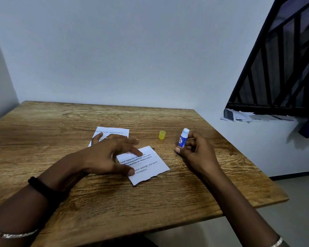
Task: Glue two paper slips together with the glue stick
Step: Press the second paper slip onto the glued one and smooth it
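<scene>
**Wood tabletop, two slips, glue stick uncapped in the right hand**

Grey-white walls close in behind a wood-grain tabletop (194, 189) that fills the middle of the frame. A dark barred window (282, 59) takes up the upper right, with loose papers (239, 115) on the ledge below it.

Two printed paper slips lie flat on the tabletop, apart from each other. The near slip (150, 168) sits at centre, turned at an angle, its lower edge torn. The far slip (112, 131) lies above and left of it, its lower part hidden behind the left hand (105, 154).

That left hand reaches in from the lower left with fingers spread and fairly straight, holding nothing. Its index fingertip and thumb tip rest on the left side of the near slip. A black band (43, 188) circles the wrist, and a silver bangle (12, 234) shows at the bottom left edge.

The right hand (196, 150), right of centre, has its fingers curled round the blue glue stick (182, 138). The stick stands nearly upright, white tip bare and pointing up. Whether its base touches the tabletop cannot be told.

A yellow cap (162, 135) stands alone on the tabletop, just left of the stick and above the near slip.
</scene>
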